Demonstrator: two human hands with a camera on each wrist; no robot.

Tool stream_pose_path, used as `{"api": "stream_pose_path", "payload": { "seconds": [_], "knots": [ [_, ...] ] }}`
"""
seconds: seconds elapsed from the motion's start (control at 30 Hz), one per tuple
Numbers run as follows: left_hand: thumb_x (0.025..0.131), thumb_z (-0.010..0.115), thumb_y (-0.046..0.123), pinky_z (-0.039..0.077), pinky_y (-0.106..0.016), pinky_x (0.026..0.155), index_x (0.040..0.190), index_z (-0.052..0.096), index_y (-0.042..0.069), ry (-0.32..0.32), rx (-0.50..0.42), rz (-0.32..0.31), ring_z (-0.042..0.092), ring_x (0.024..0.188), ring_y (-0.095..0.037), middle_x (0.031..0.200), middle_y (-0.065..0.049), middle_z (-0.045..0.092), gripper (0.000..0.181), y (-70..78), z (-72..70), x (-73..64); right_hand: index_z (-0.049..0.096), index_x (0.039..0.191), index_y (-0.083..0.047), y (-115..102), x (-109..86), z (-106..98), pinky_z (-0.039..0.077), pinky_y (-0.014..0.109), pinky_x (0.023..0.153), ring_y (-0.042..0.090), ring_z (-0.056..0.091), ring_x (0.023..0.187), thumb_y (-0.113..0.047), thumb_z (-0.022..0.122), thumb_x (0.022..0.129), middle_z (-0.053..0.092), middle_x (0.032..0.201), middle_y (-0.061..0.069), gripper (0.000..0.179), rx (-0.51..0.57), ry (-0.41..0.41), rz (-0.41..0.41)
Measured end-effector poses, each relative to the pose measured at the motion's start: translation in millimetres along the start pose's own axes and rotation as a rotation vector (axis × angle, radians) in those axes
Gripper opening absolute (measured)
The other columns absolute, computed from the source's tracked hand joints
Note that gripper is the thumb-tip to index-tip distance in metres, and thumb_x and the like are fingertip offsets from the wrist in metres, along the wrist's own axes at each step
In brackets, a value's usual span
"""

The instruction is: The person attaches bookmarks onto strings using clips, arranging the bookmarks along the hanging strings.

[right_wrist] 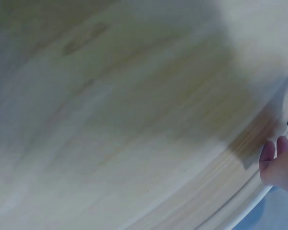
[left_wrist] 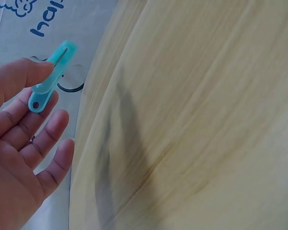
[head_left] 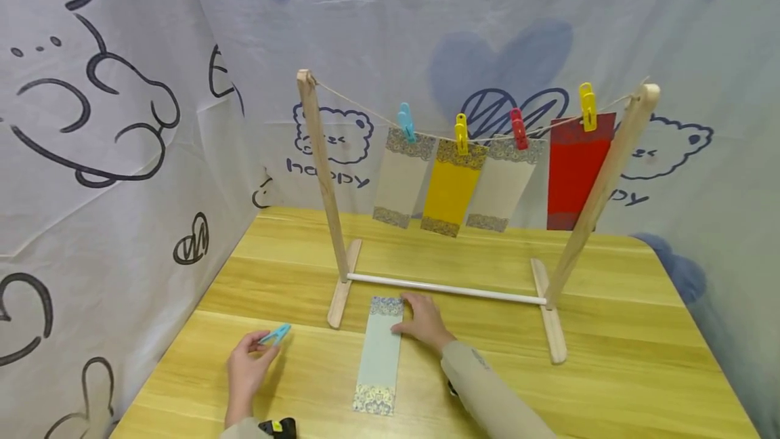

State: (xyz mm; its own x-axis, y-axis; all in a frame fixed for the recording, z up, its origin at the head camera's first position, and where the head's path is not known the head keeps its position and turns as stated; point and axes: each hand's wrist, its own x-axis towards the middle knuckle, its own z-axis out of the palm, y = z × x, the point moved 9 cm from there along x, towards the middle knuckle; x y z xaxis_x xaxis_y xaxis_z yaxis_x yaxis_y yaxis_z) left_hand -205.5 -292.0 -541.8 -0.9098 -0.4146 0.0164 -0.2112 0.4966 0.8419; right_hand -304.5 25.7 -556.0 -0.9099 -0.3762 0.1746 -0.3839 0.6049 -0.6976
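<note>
Between thumb and fingers, my left hand point(head_left: 246, 368) pinches a light blue clothespin point(head_left: 276, 335) above the table. In the left wrist view the same clothespin point(left_wrist: 55, 76) shows its hole and metal spring, with the other fingers loosely spread below. My right hand point(head_left: 426, 322) is at the upper right edge of a pale card point(head_left: 379, 356) with patterned ends, which lies on the table. Its thumb overlaps the card's side and a fingertip is at the top corner. Only the fingers and part of the right hand point(right_wrist: 281, 163) show at the right wrist view's edge.
Beyond the hands stands a wooden rack with a white crossbar point(head_left: 447, 288) and a string between two posts. A blue, two yellow and a red clothespin point(head_left: 518, 129) hold up two pale cards, a yellow card point(head_left: 451, 188) and a red card point(head_left: 575, 175). Printed cloth hangs behind.
</note>
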Motion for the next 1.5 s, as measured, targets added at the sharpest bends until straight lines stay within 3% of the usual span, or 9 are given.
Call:
{"api": "stream_pose_path", "payload": {
  "seconds": [0.33, 0.57, 0.73, 0.93, 1.13, 1.5],
  "knots": [
    [0.08, 0.066, 0.006, 0.04, -0.021, 0.052, 0.109, 0.057, -0.003, -0.02, -0.026, 0.05, 0.049, 0.086, -0.024, 0.097, -0.018, 0.056, 0.032, 10.8, 6.3, 0.6, 0.049, 0.121, 0.006, 1.0, 2.1, -3.0, 0.031, 0.05, 0.091, 0.036, 0.041, 0.11, -0.016, 0.081, 0.062, 0.05, 0.122, 0.019, 0.07, -0.079, -0.048, 0.007],
    [0.082, 0.065, 0.008, 0.04, -0.022, 0.051, 0.112, 0.056, -0.003, -0.033, -0.038, 0.024, 0.048, 0.088, -0.025, 0.099, -0.018, 0.055, 0.033, 9.1, 6.0, -1.2, 0.05, 0.121, 0.004, -0.6, 5.6, 1.1, 0.032, 0.053, 0.091, 0.039, 0.039, 0.112, -0.017, 0.082, 0.061, 0.049, 0.121, 0.02, 0.071, -0.175, -0.179, 0.013],
    [0.082, 0.064, 0.007, 0.042, -0.021, 0.055, 0.112, 0.055, -0.005, -0.049, -0.045, 0.02, 0.048, 0.09, -0.027, 0.101, -0.019, 0.054, 0.034, 8.0, 6.2, -2.0, 0.055, 0.119, 0.002, 0.5, 4.2, 3.1, 0.039, 0.05, 0.084, 0.035, 0.044, 0.103, -0.021, 0.082, 0.062, 0.051, 0.112, 0.019, 0.067, -0.233, -0.254, 0.052],
    [0.081, 0.064, 0.008, 0.042, -0.022, 0.056, 0.113, 0.055, -0.004, -0.056, -0.038, 0.009, 0.048, 0.09, -0.026, 0.1, -0.019, 0.054, 0.035, 5.4, 6.9, -1.0, 0.062, 0.11, -0.001, 2.1, 3.9, 3.6, 0.042, 0.04, 0.074, 0.024, 0.045, 0.089, -0.027, 0.081, 0.063, 0.053, 0.1, 0.01, 0.057, -0.234, -0.26, 0.053],
    [0.081, 0.065, 0.009, 0.042, -0.022, 0.058, 0.113, 0.056, -0.004, -0.055, -0.032, 0.009, 0.049, 0.09, -0.027, 0.101, -0.019, 0.055, 0.036, 6.5, 7.1, -1.1, 0.06, 0.098, 0.004, 0.9, 4.8, 6.1, 0.044, 0.038, 0.081, 0.026, 0.048, 0.094, -0.023, 0.083, 0.06, 0.047, 0.099, 0.01, 0.052, -0.194, -0.21, 0.046],
    [0.081, 0.065, 0.007, 0.043, -0.02, 0.057, 0.112, 0.055, -0.006, -0.037, -0.05, -0.006, 0.048, 0.089, -0.026, 0.102, -0.021, 0.055, 0.035, 4.3, 4.2, -2.3, 0.044, 0.123, 0.008, 2.1, 2.4, 10.0, 0.037, 0.042, 0.093, 0.033, 0.045, 0.109, -0.014, 0.083, 0.059, 0.044, 0.117, 0.02, 0.079, -0.161, -0.25, 0.118]
  ]
}}
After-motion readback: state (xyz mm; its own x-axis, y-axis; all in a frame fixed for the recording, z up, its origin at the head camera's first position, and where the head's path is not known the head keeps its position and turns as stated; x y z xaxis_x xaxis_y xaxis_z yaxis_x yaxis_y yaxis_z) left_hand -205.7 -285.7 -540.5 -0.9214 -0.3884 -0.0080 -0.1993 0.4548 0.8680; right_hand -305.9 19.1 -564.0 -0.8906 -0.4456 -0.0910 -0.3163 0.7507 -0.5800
